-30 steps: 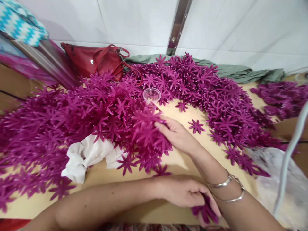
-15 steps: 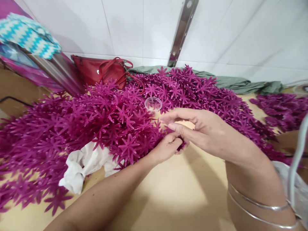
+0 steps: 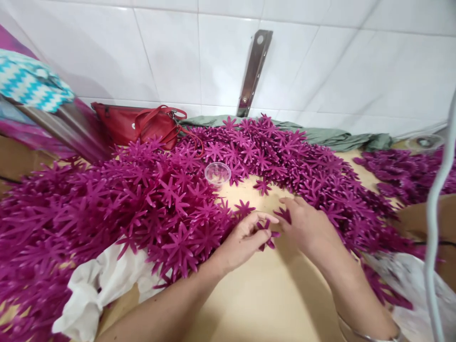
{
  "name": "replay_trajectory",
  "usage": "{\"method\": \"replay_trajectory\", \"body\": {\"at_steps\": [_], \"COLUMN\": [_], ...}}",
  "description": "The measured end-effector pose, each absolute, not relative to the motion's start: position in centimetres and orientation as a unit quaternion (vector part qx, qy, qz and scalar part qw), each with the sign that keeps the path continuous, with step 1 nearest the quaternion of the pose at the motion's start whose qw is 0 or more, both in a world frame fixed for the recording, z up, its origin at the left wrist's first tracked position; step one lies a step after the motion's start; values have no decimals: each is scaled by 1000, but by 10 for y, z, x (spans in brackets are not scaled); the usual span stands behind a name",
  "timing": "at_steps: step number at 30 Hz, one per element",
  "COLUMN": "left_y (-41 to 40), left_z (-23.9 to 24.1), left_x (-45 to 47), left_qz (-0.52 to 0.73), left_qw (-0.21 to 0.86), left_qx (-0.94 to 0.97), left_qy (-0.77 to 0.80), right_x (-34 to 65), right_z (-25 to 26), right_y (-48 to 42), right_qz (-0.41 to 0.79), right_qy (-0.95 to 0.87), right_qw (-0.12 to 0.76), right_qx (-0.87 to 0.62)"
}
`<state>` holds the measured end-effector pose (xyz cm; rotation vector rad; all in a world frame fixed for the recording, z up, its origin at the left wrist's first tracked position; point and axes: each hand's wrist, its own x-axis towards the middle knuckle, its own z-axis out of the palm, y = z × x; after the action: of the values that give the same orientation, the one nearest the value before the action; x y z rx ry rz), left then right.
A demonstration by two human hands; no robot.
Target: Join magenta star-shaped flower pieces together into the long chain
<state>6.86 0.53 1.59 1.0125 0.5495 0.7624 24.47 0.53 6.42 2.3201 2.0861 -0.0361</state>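
My left hand [image 3: 240, 243] pinches a purple star-shaped artificial flower piece [image 3: 270, 241] between thumb and fingers, low over the table. Just to its right, my right hand [image 3: 310, 227] has its fingers closed on a second purple flower piece [image 3: 284, 215]. The two hands are close together but apart. Beyond my left fingers lies a loose flower piece [image 3: 244, 208], and another loose one [image 3: 262, 186] sits farther back. A dense heap of the same pieces [image 3: 178, 197] spreads on the left and curves round behind both hands to the right.
A clear round plastic dish [image 3: 217, 174] stands at the heap's inner edge. White cloth [image 3: 89, 294] lies at the left, a red handbag [image 3: 123, 124] by the tiled wall. A pale cable [image 3: 432, 228] hangs at the right before a clear plastic bag [image 3: 423, 289]. The table [image 3: 245, 304] is yellowish.
My right hand has moved down and away from my left hand, and a flower piece now shows at its fingertips. My left fingers have loosened into a pinch. The view has shifted upward.
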Motion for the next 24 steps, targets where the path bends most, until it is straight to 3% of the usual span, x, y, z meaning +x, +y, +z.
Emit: {"method": "replay_trajectory", "body": {"at_steps": [3, 7, 14, 20, 24], "left_y": [6, 4, 2, 6, 13], "left_z": [12, 12, 11, 12, 16], "left_x": [71, 74, 75, 76, 76], "left_qz": [405, 425, 364, 469, 467], "left_qw": [801, 802, 785, 805, 839], "left_qx": [375, 352, 436, 261, 167], "left_qy": [230, 228, 247, 254, 223], "right_x": [233, 222, 226, 221, 214], "right_z": [47, 30, 8, 23, 29], "right_y": [-1, -6, 0, -2, -7], "right_qz": [21, 73, 74, 7, 0], "right_qy": [664, 683, 701, 683, 769], "right_qw": [24, -56, -238, -476, -452], "right_qx": [747, 725, 668, 555, 451]}}
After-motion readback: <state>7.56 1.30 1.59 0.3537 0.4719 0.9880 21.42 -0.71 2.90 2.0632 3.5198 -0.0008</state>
